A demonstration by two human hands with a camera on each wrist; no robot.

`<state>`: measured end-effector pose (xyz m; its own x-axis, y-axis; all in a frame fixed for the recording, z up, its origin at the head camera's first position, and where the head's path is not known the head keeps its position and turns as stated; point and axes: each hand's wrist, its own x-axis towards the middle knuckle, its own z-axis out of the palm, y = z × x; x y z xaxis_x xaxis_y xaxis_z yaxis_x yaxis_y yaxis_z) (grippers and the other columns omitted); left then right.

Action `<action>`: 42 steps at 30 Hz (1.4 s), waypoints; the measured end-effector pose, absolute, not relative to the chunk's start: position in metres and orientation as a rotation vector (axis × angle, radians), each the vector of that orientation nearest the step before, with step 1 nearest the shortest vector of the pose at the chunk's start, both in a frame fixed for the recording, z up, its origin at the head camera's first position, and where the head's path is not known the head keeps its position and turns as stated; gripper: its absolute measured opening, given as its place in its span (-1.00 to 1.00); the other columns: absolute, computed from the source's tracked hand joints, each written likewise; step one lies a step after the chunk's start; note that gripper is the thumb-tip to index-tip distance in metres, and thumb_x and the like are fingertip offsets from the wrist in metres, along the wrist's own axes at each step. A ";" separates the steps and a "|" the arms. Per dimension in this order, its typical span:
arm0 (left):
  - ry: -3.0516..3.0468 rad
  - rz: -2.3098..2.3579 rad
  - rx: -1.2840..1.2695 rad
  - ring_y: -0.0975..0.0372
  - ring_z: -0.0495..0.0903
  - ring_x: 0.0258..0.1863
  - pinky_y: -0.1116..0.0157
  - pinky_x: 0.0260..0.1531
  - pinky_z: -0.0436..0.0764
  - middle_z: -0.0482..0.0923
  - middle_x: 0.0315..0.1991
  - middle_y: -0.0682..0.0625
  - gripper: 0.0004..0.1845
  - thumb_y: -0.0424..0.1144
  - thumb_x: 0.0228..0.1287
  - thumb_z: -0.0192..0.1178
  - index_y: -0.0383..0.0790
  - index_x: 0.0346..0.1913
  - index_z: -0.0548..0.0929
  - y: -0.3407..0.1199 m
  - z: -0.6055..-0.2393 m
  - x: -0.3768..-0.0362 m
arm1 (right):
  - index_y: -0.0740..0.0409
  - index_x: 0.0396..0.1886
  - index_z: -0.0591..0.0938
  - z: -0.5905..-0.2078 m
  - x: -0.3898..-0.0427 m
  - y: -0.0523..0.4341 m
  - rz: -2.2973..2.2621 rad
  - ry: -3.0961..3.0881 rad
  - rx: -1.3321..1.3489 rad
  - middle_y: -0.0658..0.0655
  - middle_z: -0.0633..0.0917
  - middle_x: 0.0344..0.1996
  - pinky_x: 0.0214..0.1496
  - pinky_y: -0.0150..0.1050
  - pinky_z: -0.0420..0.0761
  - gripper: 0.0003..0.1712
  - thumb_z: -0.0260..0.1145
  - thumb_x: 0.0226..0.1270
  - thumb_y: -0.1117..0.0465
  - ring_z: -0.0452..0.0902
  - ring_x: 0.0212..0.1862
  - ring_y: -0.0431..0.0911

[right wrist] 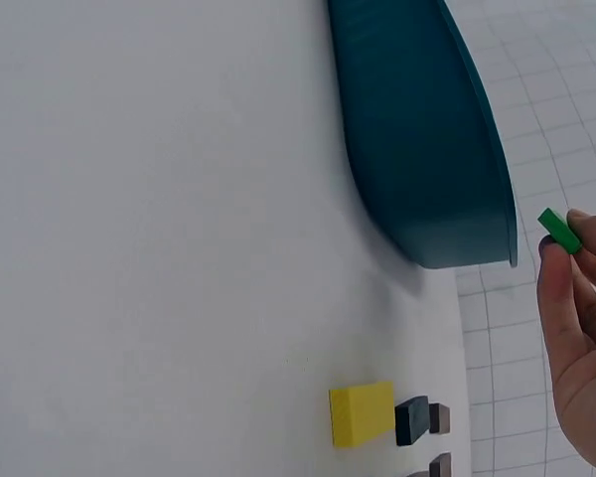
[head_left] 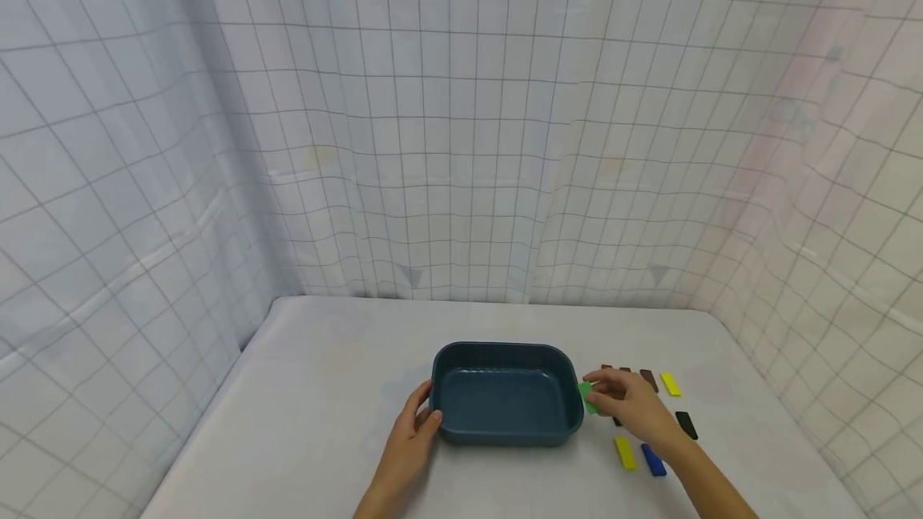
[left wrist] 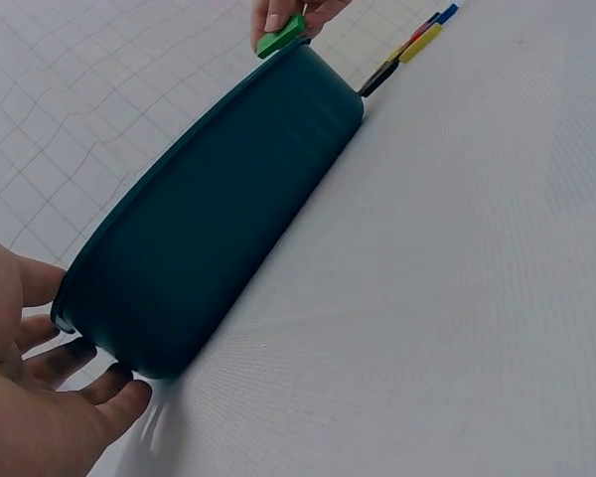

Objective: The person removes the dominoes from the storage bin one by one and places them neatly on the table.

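A dark teal rectangular basin (head_left: 505,432) stands on the white table, its inside bare. My left hand (head_left: 407,443) holds its left end, fingers and thumb curved against the wall and rim; the left wrist view shows the fingertips (left wrist: 129,402) low on the outer wall. Just off the basin's right rim, my right hand (head_left: 634,405) pinches a small green block (head_left: 587,397) between thumb and fingers. In the right wrist view the green block (right wrist: 560,231) is raised to about rim height, beside the basin's end.
Several small flat blocks lie right of the basin: a yellow block (head_left: 624,453), a blue block (head_left: 654,460), a black block (head_left: 687,424), a second yellow block (head_left: 671,384) and a brown block (head_left: 649,380). Grid-patterned curtains (head_left: 461,142) hang behind and at both sides.
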<state>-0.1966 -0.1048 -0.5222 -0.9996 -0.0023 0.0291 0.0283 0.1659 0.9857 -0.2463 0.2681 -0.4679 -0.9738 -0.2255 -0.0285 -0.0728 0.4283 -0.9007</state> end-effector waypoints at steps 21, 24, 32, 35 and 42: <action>-2.371 -2.047 0.034 -0.28 0.19 0.49 -0.18 0.40 0.28 0.12 0.58 -0.29 -0.38 -0.25 0.60 0.10 -0.13 0.61 0.22 -0.105 -0.521 -0.198 | 0.34 0.18 0.66 -0.488 -0.222 0.321 -1.513 2.622 0.155 0.11 0.71 -0.18 -0.11 -0.19 0.74 -0.59 0.42 0.39 0.29 0.66 -0.16 -0.02; -2.368 -2.052 0.024 -0.29 0.18 0.49 -0.17 0.40 0.27 0.12 0.57 -0.30 -0.39 -0.27 0.60 0.09 -0.14 0.61 0.22 -0.105 -0.522 -0.198 | 0.35 0.18 0.65 -0.492 -0.219 0.328 -1.498 2.616 0.199 0.12 0.70 -0.17 -0.11 -0.17 0.74 -0.57 0.44 0.38 0.27 0.66 -0.15 -0.03; -2.355 -2.034 -0.040 -0.33 0.20 0.47 -0.15 0.37 0.32 0.13 0.55 -0.38 -0.38 -0.28 0.61 0.09 -0.25 0.60 0.20 -0.104 -0.524 -0.196 | 0.40 0.16 0.63 -0.504 -0.212 0.344 -1.466 2.634 0.267 0.10 0.72 -0.18 -0.16 -0.18 0.75 -0.55 0.47 0.35 0.29 0.66 -0.16 -0.03; -2.349 -2.040 -0.048 -0.33 0.21 0.46 -0.15 0.36 0.34 0.12 0.55 -0.40 -0.38 -0.29 0.61 0.09 -0.28 0.60 0.19 -0.105 -0.525 -0.194 | 0.38 0.12 0.66 -0.510 -0.210 0.348 -1.412 2.658 0.286 0.08 0.70 -0.23 -0.19 -0.20 0.75 -0.58 0.49 0.32 0.29 0.63 -0.20 -0.05; -2.356 -2.058 -0.012 -0.30 0.21 0.47 -0.16 0.38 0.31 0.12 0.57 -0.33 -0.37 -0.24 0.61 0.10 -0.20 0.61 0.20 -0.101 -0.521 -0.197 | 0.32 0.04 0.69 -0.514 -0.207 0.359 -1.225 2.758 0.268 0.04 0.73 -0.26 -0.21 -0.19 0.71 -0.65 0.48 0.33 0.24 0.62 -0.23 -0.06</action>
